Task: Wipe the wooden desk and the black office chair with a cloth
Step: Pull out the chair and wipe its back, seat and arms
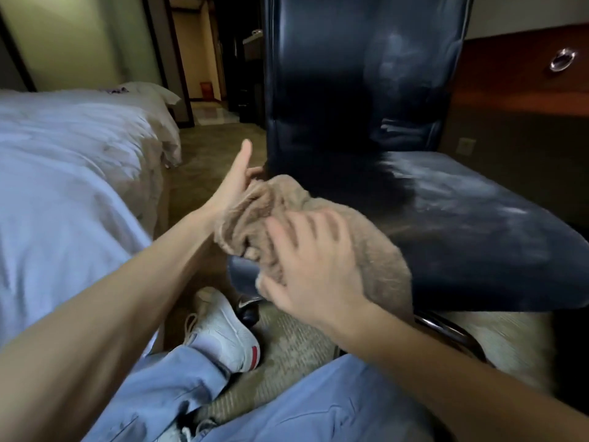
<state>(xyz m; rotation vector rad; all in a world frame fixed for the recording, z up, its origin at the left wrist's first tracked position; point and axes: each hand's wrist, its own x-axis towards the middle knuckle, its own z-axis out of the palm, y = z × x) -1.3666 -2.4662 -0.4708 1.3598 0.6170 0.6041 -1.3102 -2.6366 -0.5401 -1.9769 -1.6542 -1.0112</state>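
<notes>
Tan cloth (369,250) sits on the near left seat corner of the black chair (478,237), my right hand (315,269) flat on it, fingers spread, my left hand (234,186) gripping its far end; pale streaks farther right look unwiped.

No words or numbers could be read anywhere. The one mark was a white swoosh logo (246,304) on the dark shoe (249,314) beside the white sneaker (223,333).
</notes>
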